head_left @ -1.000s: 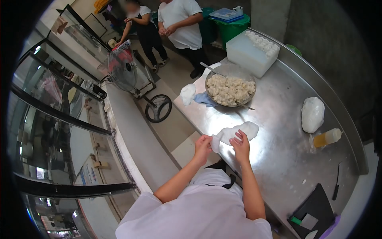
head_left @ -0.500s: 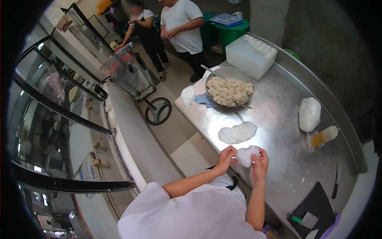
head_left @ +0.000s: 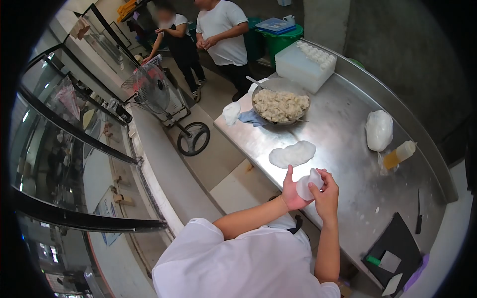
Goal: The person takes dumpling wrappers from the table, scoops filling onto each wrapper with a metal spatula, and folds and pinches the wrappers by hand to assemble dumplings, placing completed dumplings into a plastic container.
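Low over the table's near edge, my left hand [head_left: 293, 194] supports a thin white piece of dough [head_left: 307, 188] against its palm and fingers. Its thumb stands up, away from the dough; the fingers are partly hidden behind it. My right hand [head_left: 326, 193] pinches the dough's right side between thumb and curled fingers. Just beyond my hands, a larger flattened lump of white dough [head_left: 292, 154] lies on the metal table [head_left: 343, 159]. Farther back, a metal bowl [head_left: 255, 107] holds a pale, chunky filling [head_left: 283, 105], with a utensil handle sticking out.
A white block-like container [head_left: 303, 71] with rows of small white pieces stands at the table's back. To the right are a wrapped white bundle [head_left: 379, 130], a squeeze bottle [head_left: 399, 154], a knife [head_left: 419, 213] and a black board [head_left: 392, 248]. Two people stand beyond a fan [head_left: 154, 92].
My left hand has turned from pinching the dough's edge to lying under it with the thumb raised. My right hand has folded more over the dough. The camera view has shifted slightly.
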The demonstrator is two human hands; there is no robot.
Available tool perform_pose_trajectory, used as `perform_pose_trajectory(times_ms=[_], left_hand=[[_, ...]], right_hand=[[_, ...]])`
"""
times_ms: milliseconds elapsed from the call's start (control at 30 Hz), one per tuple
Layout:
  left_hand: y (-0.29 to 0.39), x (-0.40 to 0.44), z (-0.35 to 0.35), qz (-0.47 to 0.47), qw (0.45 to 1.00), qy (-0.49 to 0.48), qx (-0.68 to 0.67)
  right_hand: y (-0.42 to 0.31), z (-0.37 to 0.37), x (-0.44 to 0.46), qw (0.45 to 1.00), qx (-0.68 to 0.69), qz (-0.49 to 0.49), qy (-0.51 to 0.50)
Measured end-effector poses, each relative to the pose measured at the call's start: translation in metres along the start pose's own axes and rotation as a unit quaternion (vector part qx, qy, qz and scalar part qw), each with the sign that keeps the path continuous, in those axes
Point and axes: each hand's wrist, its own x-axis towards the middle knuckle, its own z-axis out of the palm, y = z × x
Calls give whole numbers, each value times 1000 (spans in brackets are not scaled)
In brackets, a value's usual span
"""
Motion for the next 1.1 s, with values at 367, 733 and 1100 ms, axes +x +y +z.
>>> perform_pose_trajectory(times_ms=[367, 733, 1100], left_hand=[[-18, -42, 9, 12, 997, 51, 49], [1, -59, -15, 55, 992, 63, 99], [42, -49, -12, 43, 969, 150, 194]], right_hand=[[-5, -8, -35, 967, -243, -73, 31], [2, -30, -39, 996, -87, -25, 15], [68, -39, -28, 990, -10, 76, 117]])
